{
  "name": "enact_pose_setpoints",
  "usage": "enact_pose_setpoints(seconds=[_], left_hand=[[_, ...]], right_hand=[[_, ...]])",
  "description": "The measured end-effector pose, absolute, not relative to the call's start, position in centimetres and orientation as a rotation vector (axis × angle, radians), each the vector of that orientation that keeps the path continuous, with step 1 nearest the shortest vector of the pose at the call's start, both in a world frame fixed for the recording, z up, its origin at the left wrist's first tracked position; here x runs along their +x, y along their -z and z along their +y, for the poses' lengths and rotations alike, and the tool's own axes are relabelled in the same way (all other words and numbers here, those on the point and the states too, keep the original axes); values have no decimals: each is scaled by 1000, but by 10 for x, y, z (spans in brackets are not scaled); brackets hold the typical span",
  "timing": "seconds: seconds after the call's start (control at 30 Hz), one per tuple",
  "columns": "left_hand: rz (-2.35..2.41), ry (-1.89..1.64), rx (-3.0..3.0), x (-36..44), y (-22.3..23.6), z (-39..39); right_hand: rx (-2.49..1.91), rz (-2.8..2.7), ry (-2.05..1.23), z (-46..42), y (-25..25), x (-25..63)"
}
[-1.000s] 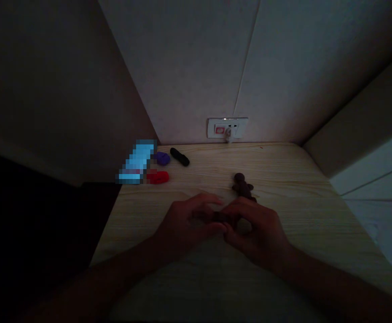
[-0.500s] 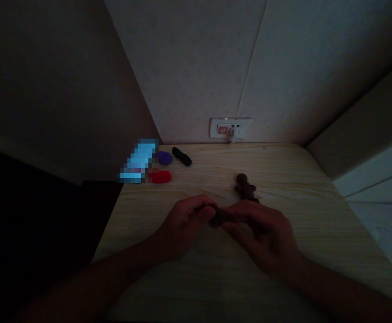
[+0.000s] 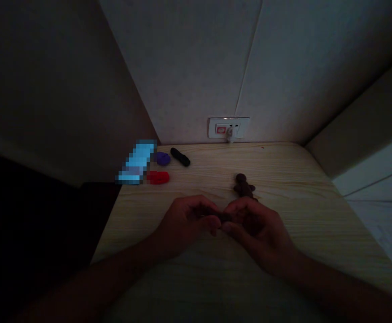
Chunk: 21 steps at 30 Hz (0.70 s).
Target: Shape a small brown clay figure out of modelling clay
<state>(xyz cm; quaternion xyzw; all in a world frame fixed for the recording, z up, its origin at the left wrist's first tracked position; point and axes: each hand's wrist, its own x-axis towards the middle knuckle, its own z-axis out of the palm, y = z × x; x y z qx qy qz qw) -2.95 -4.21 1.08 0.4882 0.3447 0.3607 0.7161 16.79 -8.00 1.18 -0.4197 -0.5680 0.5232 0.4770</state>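
A small brown lump of modelling clay [image 3: 225, 217] is pinched between my two hands, above the near half of the table. My left hand [image 3: 187, 226] grips its left end with thumb and fingers. From the other side, the fingertips of my right hand [image 3: 261, 229] close on the right end. Most of the lump is hidden by the fingers, and the light is dim. Just beyond my right hand lies a brown clay figure [image 3: 245, 188] with a round head and stubby side pieces; its lower end is partly covered by that hand.
On the wooden table [image 3: 142, 215], a red clay piece [image 3: 158, 177], a purple clay piece [image 3: 163, 158] and a black clay roll [image 3: 180, 157] lie at the back left. A blurred-out bright screen [image 3: 138, 161] is at the left edge. A wall socket [image 3: 228, 129] with a plug sits behind.
My hands have drawn closer together around the brown lump, the right hand shifting slightly left. Less of the lump shows now. The view has moved a little; the things on the table stay put.
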Motion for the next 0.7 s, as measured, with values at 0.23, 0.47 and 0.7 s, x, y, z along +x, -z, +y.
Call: enact_pose_setpoints(seconds=[0.23,0.47,0.7], left_hand=[[647,-724,1079,-34,-13,-41],[620,-840,1142,-34,-2,-42],[819,-927,1011,-26,-9,-42]], right_hand=[[-951,-1312,-1376,-80,-19,164],[-1035,-1501,-947,-75,-16,172],[-978,-1819,-705,-78,-16,171]])
